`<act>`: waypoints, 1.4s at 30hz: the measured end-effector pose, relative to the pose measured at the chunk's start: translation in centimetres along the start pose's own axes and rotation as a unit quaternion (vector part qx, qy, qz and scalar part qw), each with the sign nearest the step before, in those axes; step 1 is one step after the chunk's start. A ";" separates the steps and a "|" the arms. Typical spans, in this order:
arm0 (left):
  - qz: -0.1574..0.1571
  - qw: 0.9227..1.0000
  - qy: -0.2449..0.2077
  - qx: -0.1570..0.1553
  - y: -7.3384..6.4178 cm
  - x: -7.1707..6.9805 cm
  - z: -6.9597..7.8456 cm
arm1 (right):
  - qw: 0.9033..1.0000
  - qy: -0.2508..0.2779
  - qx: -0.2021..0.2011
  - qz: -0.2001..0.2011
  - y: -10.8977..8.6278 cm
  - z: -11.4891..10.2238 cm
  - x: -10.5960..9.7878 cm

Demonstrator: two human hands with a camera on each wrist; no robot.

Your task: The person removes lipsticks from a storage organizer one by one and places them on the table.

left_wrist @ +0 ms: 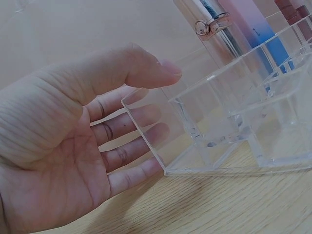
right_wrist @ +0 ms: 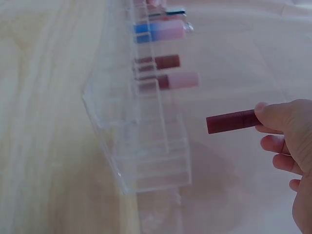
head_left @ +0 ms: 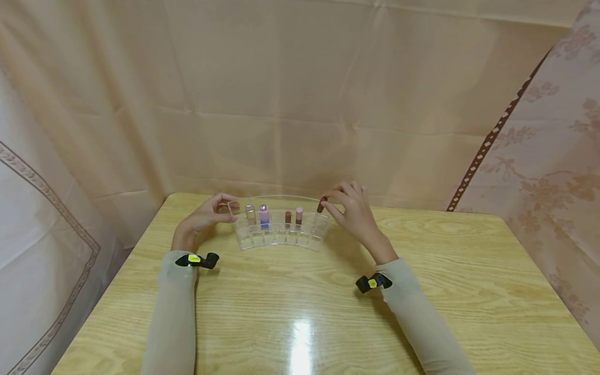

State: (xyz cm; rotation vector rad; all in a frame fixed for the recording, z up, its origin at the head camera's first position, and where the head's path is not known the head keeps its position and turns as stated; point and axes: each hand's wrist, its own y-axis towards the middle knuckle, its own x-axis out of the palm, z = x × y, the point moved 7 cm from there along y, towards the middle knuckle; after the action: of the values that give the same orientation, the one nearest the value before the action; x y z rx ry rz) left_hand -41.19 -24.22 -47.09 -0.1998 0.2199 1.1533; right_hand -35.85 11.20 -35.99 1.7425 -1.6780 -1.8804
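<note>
A clear tiered lipstick organizer [head_left: 280, 241] stands on the table. My left hand [head_left: 202, 216] holds its left end, the thumb on the inner side and the fingers behind the transparent wall [left_wrist: 146, 131]. Above the organizer's right end, my right hand [head_left: 354, 212] pinches a dark red lipstick [right_wrist: 229, 122] by one end between thumb and fingers. The lipstick is apart from the organizer. Upright in its slots are a silvery lipstick [head_left: 250, 214], a pink-and-blue one [head_left: 264, 216], a brown one [head_left: 288, 217] and a pink-capped one [head_left: 299, 215].
The wood-grain table [head_left: 262, 291] extends to both sides of the organizer and towards me. A beige curtain [head_left: 300, 114] hangs right behind the table's back edge. Patterned cloth [head_left: 558, 156] hangs at the right, and white cloth [head_left: 42, 234] at the left.
</note>
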 end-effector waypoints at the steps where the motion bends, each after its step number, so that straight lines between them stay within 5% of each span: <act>1: 0.000 1.000 0.001 0.001 0.0 0.0 0.0 | 1.000 0.001 0.004 0.004 0.0 0.2 -0.3; 19: 0.002 1.000 -0.018 0.009 0.0 0.1 -0.1 | 0.998 -0.007 0.040 0.050 -0.2 2.8 -3.6; 42: 0.007 1.000 -0.011 0.010 -0.1 -0.1 -0.1 | 0.996 -0.020 0.082 0.018 -2.6 6.7 -2.4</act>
State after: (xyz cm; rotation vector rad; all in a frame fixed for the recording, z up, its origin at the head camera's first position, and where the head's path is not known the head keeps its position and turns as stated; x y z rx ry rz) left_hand -41.13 -24.34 -47.17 -0.1686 0.2136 1.1657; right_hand -38.47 18.05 -37.94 1.7266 -1.9150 -1.8219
